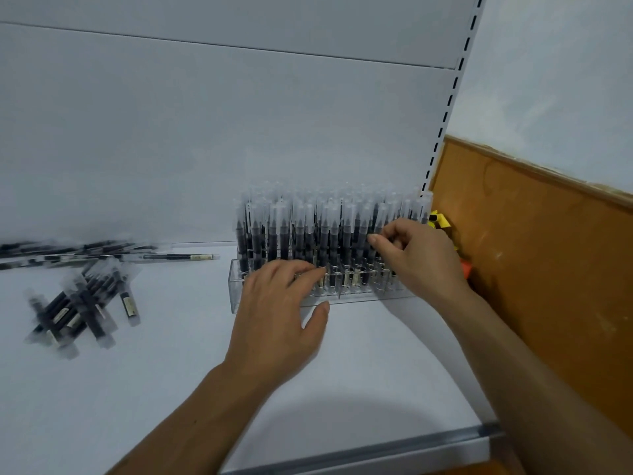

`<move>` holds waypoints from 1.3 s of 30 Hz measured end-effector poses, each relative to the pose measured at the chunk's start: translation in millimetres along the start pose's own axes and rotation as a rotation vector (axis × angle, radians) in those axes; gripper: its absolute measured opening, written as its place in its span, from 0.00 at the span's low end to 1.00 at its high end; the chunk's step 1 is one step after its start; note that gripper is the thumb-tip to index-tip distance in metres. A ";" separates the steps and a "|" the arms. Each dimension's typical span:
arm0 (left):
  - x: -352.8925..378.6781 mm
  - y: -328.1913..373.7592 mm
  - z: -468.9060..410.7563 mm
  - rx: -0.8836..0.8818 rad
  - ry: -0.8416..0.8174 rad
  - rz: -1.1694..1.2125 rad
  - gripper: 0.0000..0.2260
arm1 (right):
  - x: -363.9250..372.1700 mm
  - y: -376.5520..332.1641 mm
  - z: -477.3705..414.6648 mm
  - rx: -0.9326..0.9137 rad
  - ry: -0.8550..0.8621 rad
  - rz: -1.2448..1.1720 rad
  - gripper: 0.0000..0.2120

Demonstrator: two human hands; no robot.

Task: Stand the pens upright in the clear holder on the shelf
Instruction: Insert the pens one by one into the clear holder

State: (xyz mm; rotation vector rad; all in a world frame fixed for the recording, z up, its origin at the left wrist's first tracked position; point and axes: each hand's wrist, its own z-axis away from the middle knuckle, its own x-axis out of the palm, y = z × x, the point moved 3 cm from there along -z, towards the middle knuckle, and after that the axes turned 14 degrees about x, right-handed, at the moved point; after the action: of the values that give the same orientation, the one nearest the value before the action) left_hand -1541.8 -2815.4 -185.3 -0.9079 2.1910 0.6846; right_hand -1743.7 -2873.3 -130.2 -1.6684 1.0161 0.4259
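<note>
Smooth white shelf [164,382], clear boxy holder [352,297]

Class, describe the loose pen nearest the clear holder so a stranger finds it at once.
On the white shelf stands a clear holder packed with upright pens. Just left of it lies one pen, flat, pointing at the holder. Unlike the heaped pens further left, it sticks out alone.
</note>
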 end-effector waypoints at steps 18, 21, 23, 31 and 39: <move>-131.2 -109.4 68.7 -0.582 0.288 0.124 0.09 | 87.9 -137.4 109.8 -0.443 -0.512 0.166 0.16; -157.5 -137.3 97.6 -0.715 0.243 0.021 0.06 | 124.9 -172.3 116.1 -0.528 -0.591 0.139 0.20; -170.4 -153.3 113.7 -0.795 0.159 -0.048 0.07 | 151.2 -186.1 116.0 -0.527 -0.643 0.144 0.22; -182.1 -187.8 114.0 -0.916 -0.160 -0.112 0.14 | 186.0 -188.9 122.3 -0.541 -0.586 0.090 0.15; -179.0 -203.5 89.3 -1.025 -0.345 -0.082 0.16 | 176.3 -189.2 113.3 -0.339 -0.555 -0.091 0.07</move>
State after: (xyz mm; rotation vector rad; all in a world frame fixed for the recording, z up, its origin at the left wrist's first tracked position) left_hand -1258.3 -2809.1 -153.9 -1.2124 1.4135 1.8324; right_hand -1469.1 -2832.2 -181.2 -1.7385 0.4698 0.9786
